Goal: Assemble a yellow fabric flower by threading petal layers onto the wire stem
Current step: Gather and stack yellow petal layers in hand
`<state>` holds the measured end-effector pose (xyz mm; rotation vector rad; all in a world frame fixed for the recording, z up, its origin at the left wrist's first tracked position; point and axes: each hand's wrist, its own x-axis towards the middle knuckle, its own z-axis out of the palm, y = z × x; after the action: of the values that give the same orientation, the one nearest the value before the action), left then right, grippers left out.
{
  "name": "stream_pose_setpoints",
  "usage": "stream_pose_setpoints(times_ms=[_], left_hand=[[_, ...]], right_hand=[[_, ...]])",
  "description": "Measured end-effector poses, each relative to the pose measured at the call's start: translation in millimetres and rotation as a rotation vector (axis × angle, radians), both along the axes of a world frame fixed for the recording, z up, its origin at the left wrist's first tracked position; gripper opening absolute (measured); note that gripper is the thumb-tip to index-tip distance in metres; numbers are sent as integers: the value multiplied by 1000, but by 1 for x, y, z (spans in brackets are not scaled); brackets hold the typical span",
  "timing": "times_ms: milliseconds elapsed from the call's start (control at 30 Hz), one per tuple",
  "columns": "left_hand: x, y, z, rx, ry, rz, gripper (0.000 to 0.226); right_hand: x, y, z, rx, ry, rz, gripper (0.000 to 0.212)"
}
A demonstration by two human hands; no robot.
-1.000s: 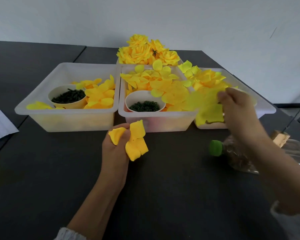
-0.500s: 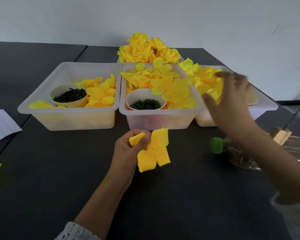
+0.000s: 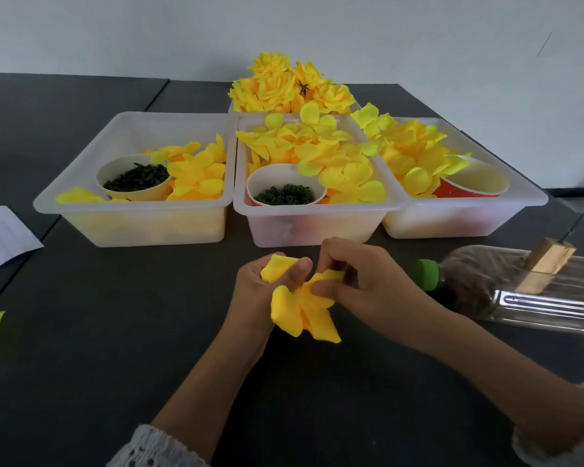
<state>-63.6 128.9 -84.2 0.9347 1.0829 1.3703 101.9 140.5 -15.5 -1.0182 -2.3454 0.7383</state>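
- Head view: your left hand (image 3: 260,294) grips the yellow petal layers (image 3: 300,311) above the bench (image 3: 115,332), just in front of the middle bin (image 3: 314,224); your right hand (image 3: 361,284) pinches their upper right fold.
- The fabric looks light, soft and floppy, so it will likely crumple and slide; take hold near the centre, where the hole should be, not at the loose petal tips.
- You cannot see the wire stem here; it is hidden in the petals or your hands, if there at all.
- The bottle (image 3: 520,291) with the green cap (image 3: 427,279) lies just beside your right hand and could be knocked.
- Three bins of loose petals, with cups of dark green parts (image 3: 285,197), stand behind; finished flowers (image 3: 284,85) sit farther back.
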Motion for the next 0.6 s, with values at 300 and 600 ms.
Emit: stream_pose_setpoints(times_ms=[300, 600], left_hand=[[7, -3, 21, -149, -165, -109, 80], [-3, -9, 12, -103, -151, -52, 22]], right_hand=[[2, 2, 0, 315, -102, 19, 26], [28, 55, 37, 293, 213, -452, 30]])
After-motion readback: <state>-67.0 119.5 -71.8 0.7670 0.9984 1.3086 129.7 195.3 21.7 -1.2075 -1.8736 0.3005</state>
